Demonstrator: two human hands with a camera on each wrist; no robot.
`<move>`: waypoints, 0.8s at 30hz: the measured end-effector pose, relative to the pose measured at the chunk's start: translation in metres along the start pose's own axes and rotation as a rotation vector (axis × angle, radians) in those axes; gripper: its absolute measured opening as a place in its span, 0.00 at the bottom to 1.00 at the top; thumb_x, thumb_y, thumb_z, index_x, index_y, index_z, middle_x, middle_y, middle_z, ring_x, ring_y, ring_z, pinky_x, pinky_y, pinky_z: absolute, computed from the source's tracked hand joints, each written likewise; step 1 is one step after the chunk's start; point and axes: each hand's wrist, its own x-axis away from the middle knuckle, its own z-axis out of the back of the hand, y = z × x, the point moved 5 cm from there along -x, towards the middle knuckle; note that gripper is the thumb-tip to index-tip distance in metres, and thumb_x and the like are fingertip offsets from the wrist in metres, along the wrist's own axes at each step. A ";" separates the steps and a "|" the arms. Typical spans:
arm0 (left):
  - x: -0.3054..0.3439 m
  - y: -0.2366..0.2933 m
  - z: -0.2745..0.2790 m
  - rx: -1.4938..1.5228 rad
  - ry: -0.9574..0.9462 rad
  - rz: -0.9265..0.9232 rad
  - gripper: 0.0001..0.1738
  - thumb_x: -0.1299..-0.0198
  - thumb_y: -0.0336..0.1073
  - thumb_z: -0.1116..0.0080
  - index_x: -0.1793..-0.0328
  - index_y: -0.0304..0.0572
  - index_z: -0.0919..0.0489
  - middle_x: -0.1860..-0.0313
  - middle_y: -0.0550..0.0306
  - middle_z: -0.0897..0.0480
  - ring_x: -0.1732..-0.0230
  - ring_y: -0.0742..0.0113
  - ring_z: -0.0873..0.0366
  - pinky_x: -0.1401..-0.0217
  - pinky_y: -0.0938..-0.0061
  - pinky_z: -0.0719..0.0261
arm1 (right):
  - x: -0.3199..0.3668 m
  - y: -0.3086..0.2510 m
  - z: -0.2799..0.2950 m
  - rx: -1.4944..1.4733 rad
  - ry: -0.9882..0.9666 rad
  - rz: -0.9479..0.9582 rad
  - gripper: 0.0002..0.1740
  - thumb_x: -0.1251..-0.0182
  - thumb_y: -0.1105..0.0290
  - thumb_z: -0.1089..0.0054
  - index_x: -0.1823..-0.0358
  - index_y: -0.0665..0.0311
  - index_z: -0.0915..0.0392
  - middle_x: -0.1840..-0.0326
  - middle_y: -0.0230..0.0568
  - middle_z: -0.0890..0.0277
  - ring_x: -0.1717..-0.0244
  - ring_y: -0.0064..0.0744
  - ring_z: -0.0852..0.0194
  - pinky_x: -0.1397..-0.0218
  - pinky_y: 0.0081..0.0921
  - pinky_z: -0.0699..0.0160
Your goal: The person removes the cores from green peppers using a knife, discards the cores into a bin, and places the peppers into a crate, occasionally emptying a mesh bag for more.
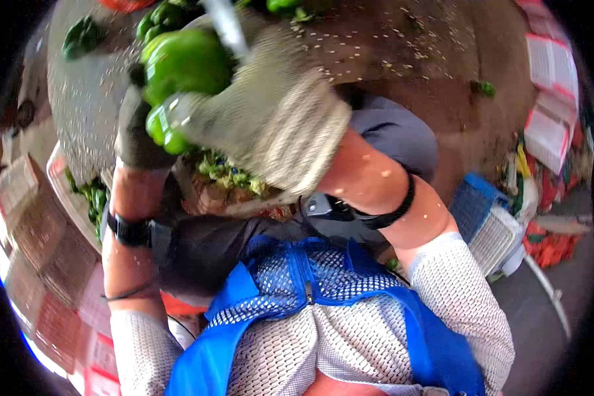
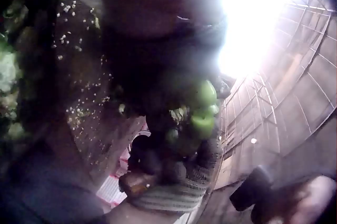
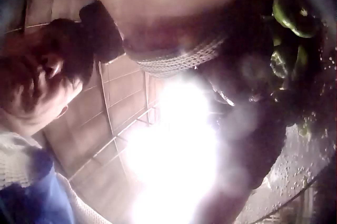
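A person in a blue vest (image 1: 244, 330) works a green pepper (image 1: 190, 66) between two gloved hands in the upper left of the frame, above a table (image 1: 389, 39) scattered with pale seeds. The left hand (image 1: 142, 129) is clamped on the pepper from its left side, fingers wrapped up against the skin. The right hand (image 1: 264, 105) comes in from the right with its thumb laid across the front of the pepper; its grip appears closed on a knife (image 1: 224, 26), whose blurred blade rises at the top of the frame, though the handle is hidden. A dark green pepper (image 1: 82, 37) rests on the table at the far upper left, near more peppers (image 1: 162, 20) at the top edge. Just below the hands, green scraps (image 1: 228, 175) lie heaped, and a small green piece (image 1: 485, 88) sits alone at upper right. At right, a blue crate (image 1: 475, 198) stands beside a white crate (image 1: 498, 237), below red-and-white boxes (image 1: 551, 59). In the right wrist view, whole peppers crowd the upper right, while bright light washes out the centre.
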 end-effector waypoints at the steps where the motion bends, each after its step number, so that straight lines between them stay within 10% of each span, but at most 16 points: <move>1: -0.005 0.009 -0.004 -0.326 -0.010 -0.174 0.37 0.29 0.62 0.58 0.29 0.37 0.32 0.38 0.45 0.22 0.41 0.50 0.22 0.36 0.62 0.24 | -0.002 0.003 0.001 -0.036 -0.008 0.031 0.22 0.54 0.64 0.27 0.58 0.65 0.23 0.67 0.52 0.18 0.65 0.50 0.17 0.59 0.40 0.18; 4: -0.015 0.028 -0.024 -0.810 -0.020 -0.313 0.40 0.34 0.69 0.55 0.28 0.46 0.32 0.36 0.46 0.23 0.39 0.49 0.23 0.34 0.59 0.27 | -0.005 0.028 -0.007 -0.288 -0.061 -0.028 0.27 0.49 0.67 0.27 0.47 0.64 0.25 0.60 0.42 0.18 0.60 0.33 0.18 0.54 0.30 0.18; 5: -0.015 0.029 -0.018 -0.490 -0.003 -0.365 0.28 0.33 0.46 0.41 0.34 0.33 0.28 0.43 0.49 0.20 0.44 0.60 0.20 0.38 0.66 0.21 | -0.003 0.020 -0.008 -0.267 -0.026 -0.072 0.29 0.47 0.67 0.28 0.43 0.65 0.27 0.59 0.42 0.19 0.60 0.32 0.19 0.54 0.28 0.19; 7: -0.008 0.037 -0.020 -0.537 0.041 -0.405 0.28 0.35 0.44 0.38 0.34 0.34 0.27 0.43 0.51 0.19 0.44 0.60 0.20 0.39 0.67 0.21 | 0.002 0.003 -0.013 -0.237 0.046 -0.159 0.33 0.42 0.65 0.29 0.36 0.66 0.31 0.57 0.42 0.20 0.59 0.28 0.21 0.54 0.23 0.19; 11: 0.007 0.058 -0.022 -0.914 -0.005 -0.504 0.36 0.37 0.56 0.40 0.35 0.34 0.28 0.42 0.50 0.21 0.44 0.60 0.21 0.39 0.67 0.23 | 0.005 0.016 -0.018 -0.215 -0.080 -0.127 0.32 0.42 0.69 0.31 0.36 0.65 0.31 0.55 0.40 0.20 0.58 0.28 0.20 0.53 0.24 0.19; 16: 0.018 0.053 -0.051 -0.610 -0.131 -0.412 0.63 0.51 0.79 0.44 0.24 0.33 0.42 0.30 0.45 0.32 0.32 0.58 0.33 0.28 0.64 0.36 | 0.013 0.028 -0.018 -0.192 -0.207 -0.129 0.32 0.43 0.73 0.34 0.35 0.65 0.31 0.53 0.37 0.19 0.56 0.28 0.20 0.50 0.26 0.20; 24: 0.088 0.103 0.010 0.013 -0.195 -0.740 0.48 0.43 0.70 0.45 0.32 0.34 0.34 0.38 0.48 0.26 0.40 0.60 0.27 0.36 0.66 0.28 | 0.010 0.040 -0.027 -0.463 -0.300 -0.487 0.31 0.42 0.74 0.37 0.35 0.65 0.31 0.47 0.41 0.21 0.49 0.31 0.20 0.45 0.29 0.20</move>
